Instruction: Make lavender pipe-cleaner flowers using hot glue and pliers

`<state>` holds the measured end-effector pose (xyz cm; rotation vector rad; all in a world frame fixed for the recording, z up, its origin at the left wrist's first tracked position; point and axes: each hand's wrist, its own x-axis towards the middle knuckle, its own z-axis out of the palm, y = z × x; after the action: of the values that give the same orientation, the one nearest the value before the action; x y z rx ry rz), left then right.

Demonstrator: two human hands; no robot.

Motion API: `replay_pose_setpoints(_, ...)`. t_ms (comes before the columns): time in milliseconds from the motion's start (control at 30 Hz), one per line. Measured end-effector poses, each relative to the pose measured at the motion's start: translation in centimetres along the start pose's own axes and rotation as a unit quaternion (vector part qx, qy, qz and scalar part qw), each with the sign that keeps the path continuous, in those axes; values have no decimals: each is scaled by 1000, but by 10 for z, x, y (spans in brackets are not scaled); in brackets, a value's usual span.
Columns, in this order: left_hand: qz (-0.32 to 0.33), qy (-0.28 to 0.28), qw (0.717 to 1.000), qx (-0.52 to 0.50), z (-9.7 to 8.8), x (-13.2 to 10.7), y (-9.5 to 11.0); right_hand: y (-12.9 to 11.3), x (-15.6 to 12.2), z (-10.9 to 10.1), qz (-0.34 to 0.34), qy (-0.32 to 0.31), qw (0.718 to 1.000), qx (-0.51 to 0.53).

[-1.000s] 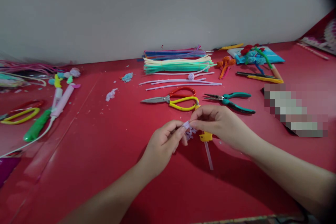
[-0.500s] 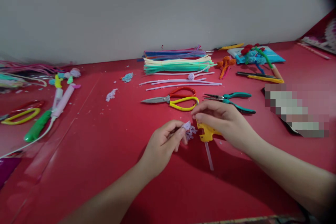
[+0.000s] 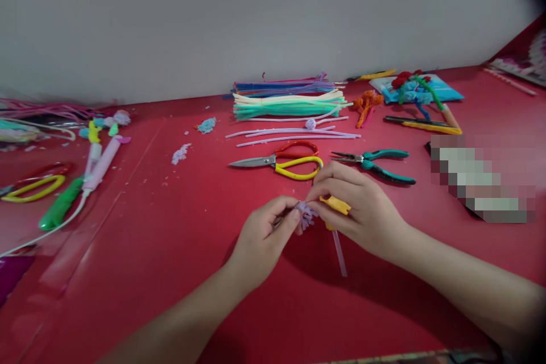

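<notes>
My left hand (image 3: 267, 239) pinches a small lilac bundle of cut pipe cleaner pieces (image 3: 306, 215), its short ends fanning out to the right. The thumb and fingers of my right hand (image 3: 362, 207) close on the same lilac bundle from the right side. Under and behind my right hand lies a yellow glue gun (image 3: 336, 205), partly hidden, with a clear glue stick (image 3: 340, 253) poking out toward me. Just beyond both hands rest scissors (image 3: 294, 162) with one red and one yellow handle.
Green-handled pliers (image 3: 386, 154) lie beyond my right hand. Bundled pipe cleaners (image 3: 290, 105) and loose lilac ones (image 3: 298, 139) sit at the back. A pixelated flat object (image 3: 482, 182) is at right. On the left are a green-handled tool (image 3: 62, 205) with a white cord and more scissors (image 3: 38, 187).
My right hand has moved slightly left and down, from above the glue gun to the lilac bundle, and now touches it. My left hand has stayed nearly in place.
</notes>
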<state>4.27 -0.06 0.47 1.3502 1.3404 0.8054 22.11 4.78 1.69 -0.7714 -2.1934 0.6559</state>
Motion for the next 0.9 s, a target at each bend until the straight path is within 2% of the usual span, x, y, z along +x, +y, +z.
replay_pose_setpoints(100, 1, 6, 1000, -2, -1, 1, 0, 1, 0, -3, 34, 54, 997, 48)
replay_pose_setpoints(167, -1, 1, 1000, -15, -2, 1, 1, 5, 1, -5, 75, 115, 986, 92)
replay_pose_setpoints(233, -7, -10, 999, -38, -3, 2, 0, 11, 3, -7, 130, 138, 976, 107)
replay_pose_setpoints(300, -11, -24, 998, -62, -3, 3, -1, 16, 5, -9, 172, 132, 973, 79)
replay_pose_setpoints(400, -9, -39, 995, -89, -4, 2, -2, 16, 6, -10, 159, 104, 980, 54)
replay_pose_setpoints(467, 2, -43, 995, -93, -4, 2, -3, 10, 6, -10, 150, 48, 984, 82)
replay_pose_setpoints(567, 16, -43, 995, -84, -4, 1, -2, -2, 6, -9, 191, -25, 974, 119)
replay_pose_setpoints(700, 5, -32, 997, -64, -3, 0, 1, -6, 6, -7, 224, -27, 964, 139)
replay_pose_setpoints(900, -4, -32, 998, -50, -3, -1, 0, -3, 5, -5, 228, -30, 962, 144)
